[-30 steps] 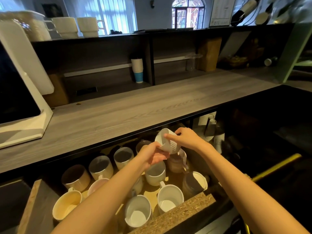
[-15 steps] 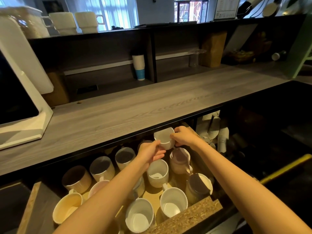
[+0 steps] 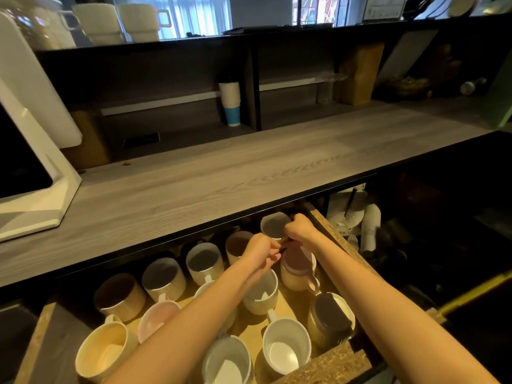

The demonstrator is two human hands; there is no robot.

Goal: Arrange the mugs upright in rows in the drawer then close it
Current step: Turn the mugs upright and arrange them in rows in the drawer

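The open drawer (image 3: 333, 365) below the counter holds several upright mugs in rows. A white mug (image 3: 274, 225) stands upright at the drawer's back right corner, under the counter edge. My right hand (image 3: 300, 228) grips its right side. My left hand (image 3: 261, 249) is just in front of that mug with fingers curled, touching its base or handle; the contact is hidden. A pink-lidded mug (image 3: 297, 268) sits right in front of both hands. More mugs, such as a white one (image 3: 285, 346) and a cream one (image 3: 104, 349), fill the front row.
The grey wood counter (image 3: 221, 173) overhangs the drawer's back row. A white machine (image 3: 33, 139) stands at the left. Paper cups (image 3: 231, 103) sit on the shelf behind. Stacked cups (image 3: 360, 214) lie in the dark space right of the drawer.
The white mug was tilted in the air between both hands; it has been turned upright and lowered into the back right corner of the drawer. Both hands followed it backward.
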